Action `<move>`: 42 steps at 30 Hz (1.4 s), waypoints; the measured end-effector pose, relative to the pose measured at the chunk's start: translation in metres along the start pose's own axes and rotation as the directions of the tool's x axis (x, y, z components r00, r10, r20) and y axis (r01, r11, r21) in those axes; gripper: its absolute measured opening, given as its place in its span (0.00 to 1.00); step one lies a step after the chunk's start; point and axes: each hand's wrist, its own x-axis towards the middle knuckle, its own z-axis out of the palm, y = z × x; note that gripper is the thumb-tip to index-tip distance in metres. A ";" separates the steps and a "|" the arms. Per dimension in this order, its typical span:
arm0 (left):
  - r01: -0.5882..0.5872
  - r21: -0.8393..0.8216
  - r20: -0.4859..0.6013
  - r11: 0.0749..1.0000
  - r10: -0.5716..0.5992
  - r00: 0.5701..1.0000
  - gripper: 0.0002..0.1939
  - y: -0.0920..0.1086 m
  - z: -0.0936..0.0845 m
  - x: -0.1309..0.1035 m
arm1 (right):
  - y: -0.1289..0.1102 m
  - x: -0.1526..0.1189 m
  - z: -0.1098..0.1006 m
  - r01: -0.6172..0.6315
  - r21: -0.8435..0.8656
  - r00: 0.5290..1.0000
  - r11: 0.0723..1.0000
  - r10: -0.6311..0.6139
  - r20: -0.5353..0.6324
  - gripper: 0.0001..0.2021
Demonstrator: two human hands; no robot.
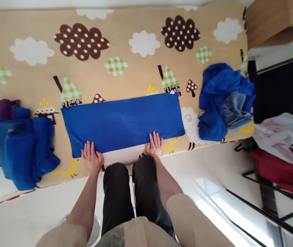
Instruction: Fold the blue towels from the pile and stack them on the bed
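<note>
A blue towel (125,123) lies flat as a long strip across the printed bedcover, a small white tag at its far right corner. On its near edge, toward the left end, my left hand (92,157) rests with fingers stretched over the cloth. My right hand (155,145) lies on the same edge further right, fingers extended flat on the fabric. Neither hand grips anything. Rolled or folded blue and purple cloths (21,147) stand in a bunch to the left. At the right is a crumpled heap of blue cloth (218,99) with a greyish-blue piece (236,109) on it.
The beige bedcover (133,82) has clouds, houses and animals printed on it. Beyond its right end are a brown box (267,22), a white plastic bag (285,132), a dark red item (282,171) and a black metal frame (265,212). My knees touch or nearly touch the near edge.
</note>
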 end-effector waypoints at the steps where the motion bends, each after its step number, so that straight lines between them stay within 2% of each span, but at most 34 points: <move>1: 0.005 -0.012 0.003 1.000 -0.005 1.000 0.39 0.001 0.001 -0.001 | -0.001 0.000 0.000 -0.012 -0.008 1.000 1.000 0.012 -0.013 0.31; 4: 0.022 -0.014 0.017 1.000 -0.022 1.000 0.39 0.003 0.002 -0.002 | -0.001 -0.001 0.003 -0.037 -0.015 0.999 0.999 0.036 -0.040 0.32; 8: 0.026 -0.031 0.032 0.999 -0.025 0.999 0.39 0.003 0.001 0.000 | -0.003 -0.001 0.003 -0.063 -0.008 0.998 0.998 0.063 0.000 0.34; 12: 0.041 -0.072 0.065 0.997 -0.036 0.997 0.41 0.002 0.000 0.001 | -0.010 -0.003 0.002 -0.082 -0.048 0.996 0.995 0.081 -0.026 0.32; 14: 0.046 -0.095 0.070 0.994 -0.039 0.997 0.41 0.002 0.000 0.001 | -0.016 -0.006 0.002 -0.144 -0.036 0.986 0.989 0.140 -0.092 0.31; 16: 0.050 -0.123 0.077 0.991 -0.041 0.996 0.41 0.002 0.001 0.001 | -0.023 -0.010 0.002 -0.273 0.077 0.943 0.959 0.282 -0.177 0.30; 18: 0.056 -0.144 0.087 0.988 -0.044 0.995 0.41 0.002 0.002 0.001 | -0.033 -0.013 0.000 -0.442 0.342 0.843 0.829 0.515 -0.159 0.29; 20: 0.060 -0.152 0.096 0.987 -0.046 0.994 0.41 0.001 0.002 0.001 | -0.044 -0.017 -0.006 -0.575 0.568 0.719 0.589 0.695 0.007 0.28; 22: 0.062 -0.154 0.105 0.986 -0.047 0.993 0.41 0.001 0.002 0.001 | -0.059 -0.021 -0.014 -0.651 0.652 0.637 0.388 0.747 0.191 0.23; 24: 0.064 -0.148 0.113 0.987 -0.048 0.992 0.41 0.002 0.001 0.001 | -0.078 -0.025 -0.023 -0.662 0.731 0.604 0.165 0.695 0.390 0.16; 26: 0.065 -0.127 0.118 0.990 -0.050 0.992 0.41 0.004 -0.001 0.001 | -0.099 -0.026 -0.031 -0.618 0.755 0.581 -0.220 0.519 0.627 0.11; 27: 0.065 -0.112 0.120 0.992 -0.051 0.991 0.41 0.005 -0.002 0.001 | -0.109 -0.024 -0.035 -0.580 0.703 0.573 -0.413 0.407 0.712 0.09; 28: 0.064 -0.097 0.120 0.993 -0.052 0.991 0.41 0.006 -0.003 0.002 | -0.119 -0.021 -0.038 -0.540 0.624 0.560 -0.565 0.312 0.767 0.09; 29: 0.063 -0.084 0.120 0.994 -0.052 0.991 0.41 0.007 -0.004 0.002 | -0.127 -0.016 -0.040 -0.510 0.549 0.536 -0.662 0.255 0.805 0.10; 31: 0.058 -0.070 0.119 0.996 -0.050 0.992 0.41 0.009 -0.006 0.002 | -0.138 -0.006 -0.042 -0.455 0.448 0.460 -0.769 0.228 0.858 0.12; 33: 0.056 -0.071 0.115 0.996 -0.048 0.992 0.40 0.010 -0.007 0.002 | -0.143 0.002 -0.041 -0.419 0.398 0.392 -0.816 0.232 0.890 0.13; 34: 0.056 -0.078 0.114 0.995 -0.047 0.992 0.40 0.010 -0.007 0.002 | -0.144 0.005 -0.040 -0.409 0.393 0.382 -0.824 0.237 0.893 0.13; 38: 0.054 -0.093 0.101 0.994 -0.045 0.994 0.41 0.007 -0.003 0.001 | -0.147 0.011 -0.030 -0.404 0.462 0.414 -0.790 0.292 0.862 0.16; 42: 0.021 -0.049 0.033 0.999 -0.019 0.999 0.40 0.001 0.004 0.002 | -0.151 0.005 -0.015 -0.431 0.515 0.341 -0.741 0.394 0.853 0.16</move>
